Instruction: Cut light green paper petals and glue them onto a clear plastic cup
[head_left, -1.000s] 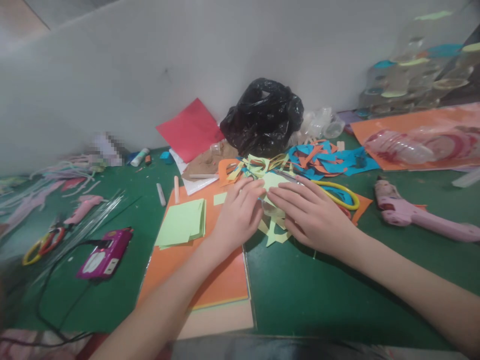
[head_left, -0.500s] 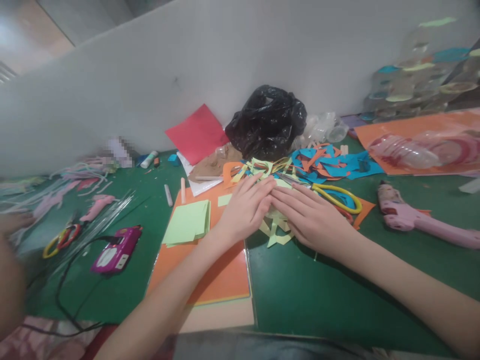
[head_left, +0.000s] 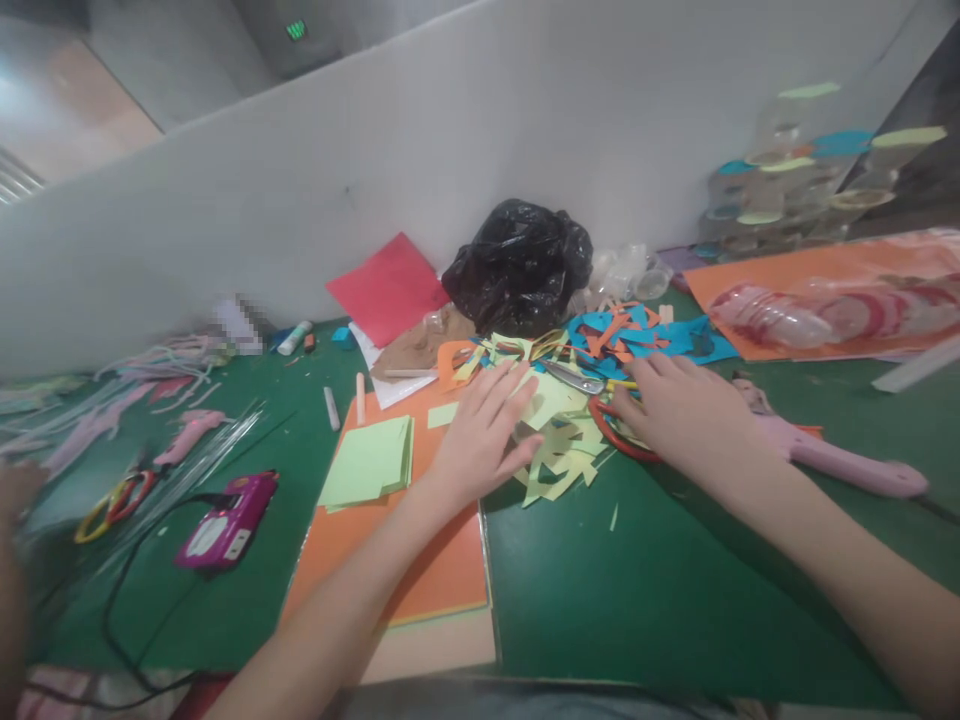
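Left hand (head_left: 484, 440), fingers wide, against pale green paper scraps (head_left: 561, 462); right hand (head_left: 686, 415), fingers wide, just beside a red scissors handle (head_left: 606, 432).

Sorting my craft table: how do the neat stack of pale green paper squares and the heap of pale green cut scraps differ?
The pale green paper stack is squared and tidy, while the pale green cut scraps are ragged strips. The stack lies on an orange card sheet; the scraps heap at its edge, by the left hand. Both share one pale green colour.
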